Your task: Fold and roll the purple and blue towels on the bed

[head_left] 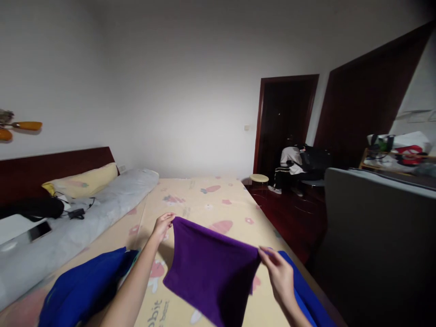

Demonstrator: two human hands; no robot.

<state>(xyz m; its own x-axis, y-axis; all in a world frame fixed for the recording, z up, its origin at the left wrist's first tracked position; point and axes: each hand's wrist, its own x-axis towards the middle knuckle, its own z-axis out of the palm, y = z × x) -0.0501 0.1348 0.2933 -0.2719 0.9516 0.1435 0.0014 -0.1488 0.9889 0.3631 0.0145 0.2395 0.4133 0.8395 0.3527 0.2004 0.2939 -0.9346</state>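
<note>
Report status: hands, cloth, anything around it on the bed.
Left hand and right hand each pinch a top corner of the purple cloth, held up over the bed. Blue cloths lie at left and right.

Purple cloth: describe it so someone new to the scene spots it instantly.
Start at the bed with the cream cartoon-print sheet. Near its foot, the purple cloth hangs stretched between the left hand and the right hand, each pinching a top corner. The cloths on either side, the blue cloth at left and the blue cloth at right, lie flat on the sheet.
</note>
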